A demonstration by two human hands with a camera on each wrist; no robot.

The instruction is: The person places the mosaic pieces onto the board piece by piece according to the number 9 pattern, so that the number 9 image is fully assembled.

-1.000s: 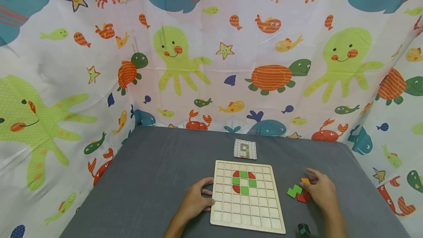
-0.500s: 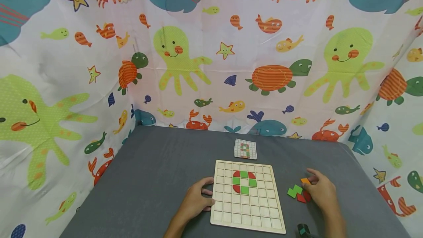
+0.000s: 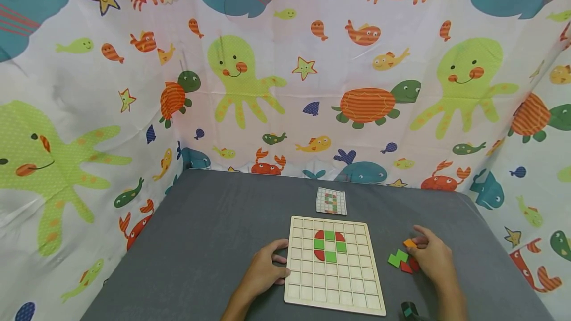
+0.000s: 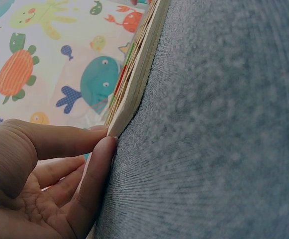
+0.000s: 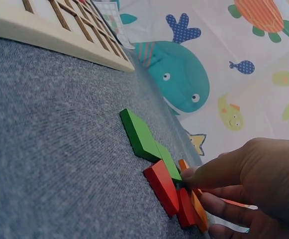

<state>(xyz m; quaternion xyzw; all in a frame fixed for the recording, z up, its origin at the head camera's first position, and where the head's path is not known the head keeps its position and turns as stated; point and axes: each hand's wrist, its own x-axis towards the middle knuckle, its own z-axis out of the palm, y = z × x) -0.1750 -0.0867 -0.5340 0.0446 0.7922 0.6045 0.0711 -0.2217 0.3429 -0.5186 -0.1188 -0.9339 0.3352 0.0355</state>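
Observation:
A square wooden grid board [image 3: 312, 281] lies on the table, with red quarter-round and green square tiles [image 3: 330, 256] in a ring in its upper middle. My left hand [image 3: 263, 269] holds the board's left edge; the left wrist view shows thumb and finger pinching the rim. To the board's right, my right hand [image 3: 433, 256] pinches an orange tile [image 3: 409, 243] between thumb and fingers. Right beside those fingers lie green tiles [image 5: 138, 135] and red tiles [image 5: 162, 186], partly hidden by the hand in the head view.
Behind the board lies a small card [image 3: 331, 201] printed with a coloured grid pattern. A dark object [image 3: 409, 309] stands at the front edge of view, near my right forearm. A sea-animal curtain [image 3: 285, 88] surrounds the grey table [image 3: 214, 227].
My right fingers have shifted the orange tile slightly to the left and turned it, away from the other loose tiles. The left hand and the board stay in place.

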